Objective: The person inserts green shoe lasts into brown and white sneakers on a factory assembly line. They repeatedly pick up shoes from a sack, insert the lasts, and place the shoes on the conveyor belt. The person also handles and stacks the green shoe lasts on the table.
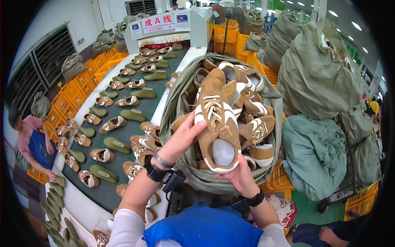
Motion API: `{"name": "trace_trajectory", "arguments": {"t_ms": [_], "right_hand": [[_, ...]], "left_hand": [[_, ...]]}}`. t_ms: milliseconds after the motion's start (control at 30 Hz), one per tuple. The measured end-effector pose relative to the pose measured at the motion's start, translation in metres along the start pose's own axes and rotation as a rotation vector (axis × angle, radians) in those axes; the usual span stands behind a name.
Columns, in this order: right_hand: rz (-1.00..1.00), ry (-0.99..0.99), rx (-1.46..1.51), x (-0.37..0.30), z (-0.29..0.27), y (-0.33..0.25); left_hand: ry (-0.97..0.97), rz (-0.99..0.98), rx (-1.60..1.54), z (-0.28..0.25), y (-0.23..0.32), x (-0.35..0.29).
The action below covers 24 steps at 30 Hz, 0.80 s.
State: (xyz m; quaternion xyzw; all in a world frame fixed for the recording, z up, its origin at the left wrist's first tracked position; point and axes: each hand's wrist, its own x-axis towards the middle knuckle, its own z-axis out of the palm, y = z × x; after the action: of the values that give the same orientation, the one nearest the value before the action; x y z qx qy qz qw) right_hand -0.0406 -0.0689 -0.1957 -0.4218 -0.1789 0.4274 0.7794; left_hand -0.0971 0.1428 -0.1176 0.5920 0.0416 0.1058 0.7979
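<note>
Between my two hands is a brown and white lace-up sneaker upper (214, 111), toe pointing away from me and its ribbed pale lining showing at the opening. My left hand (185, 136) is closed on its left side. The fingers of my right hand (240, 175) grip it at the heel. The shoe is held over a big grey-green sack (275, 101) with its mouth spread wide, full of similar brown shoe uppers (257, 128). Both my wrists carry black straps, and a metal watch (163, 159) is on the left one.
Left of the sack, a dark green conveyor belt (138, 108) carries rows of shoe uppers and olive shoe lasts (117, 145) toward a machine (201, 26). A co-worker (35, 138) stands at its far left side. Orange crates (63, 105) line the wall; bulging sacks (317, 76) stand at right on a cart.
</note>
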Motion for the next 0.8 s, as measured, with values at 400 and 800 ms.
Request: {"name": "trace_trajectory", "arguments": {"t_ms": [400,800], "right_hand": [[0.092,-0.195,0.016,-0.001,0.036,-0.004],[0.244,-0.257,0.070,0.004,0.044,0.003]], "left_hand": [[-0.005,-0.028,-0.181,-0.021,0.010,0.023],[0.155,0.145,-0.186,-0.025,0.007,0.000]]}}
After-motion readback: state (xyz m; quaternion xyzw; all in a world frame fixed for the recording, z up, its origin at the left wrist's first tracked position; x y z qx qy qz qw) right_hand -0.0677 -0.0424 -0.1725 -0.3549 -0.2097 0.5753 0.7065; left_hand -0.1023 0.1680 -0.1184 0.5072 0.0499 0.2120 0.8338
